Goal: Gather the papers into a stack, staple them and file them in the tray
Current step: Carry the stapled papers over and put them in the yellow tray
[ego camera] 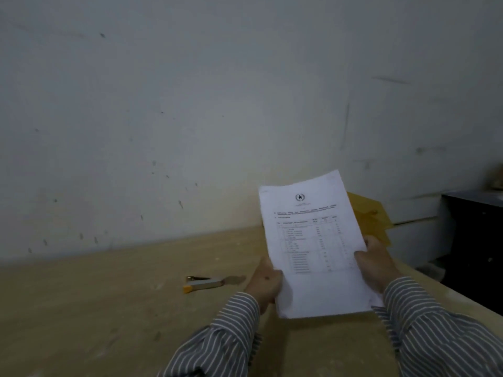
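Observation:
I hold a stack of white printed papers point(313, 240) upright above the table, the top sheet showing an emblem and a table of text. My left hand point(265, 281) grips the stack's left edge and my right hand point(374, 261) grips its right edge. A small silver stapler with a yellow tip point(202, 283) lies on the wooden table point(109, 295), to the left of my left hand. Behind the papers, an amber see-through tray point(373, 219) stands against the wall, mostly hidden by the sheets.
A scuffed white wall point(217, 104) rises right behind the table. A dark cabinet point(473, 229) stands at the right, past the table's right edge. My striped sleeves point(435, 336) cover the near right part of the table.

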